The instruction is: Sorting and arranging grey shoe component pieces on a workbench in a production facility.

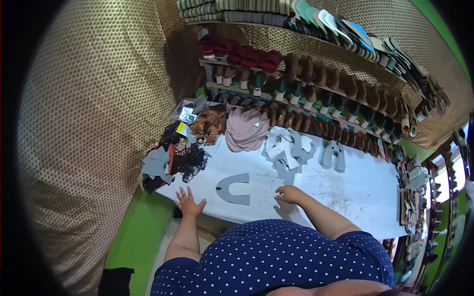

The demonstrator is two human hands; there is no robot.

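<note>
Grey U-shaped flat cut-out of thin sheet material [234,189] lies flat on the white worktable [355,197] between our hands, touching neither. Our left hand [190,202] rests beside it with fingers spread wide and empty, while our right hand [289,194] sits fingers curled down on the table; whether it pinches anything we cannot tell. We judge the piece light, floppy and not fragile, best pinched at an arm's edge or slid off the table lip; more grey cut-outs [289,150] lie piled behind.
</note>
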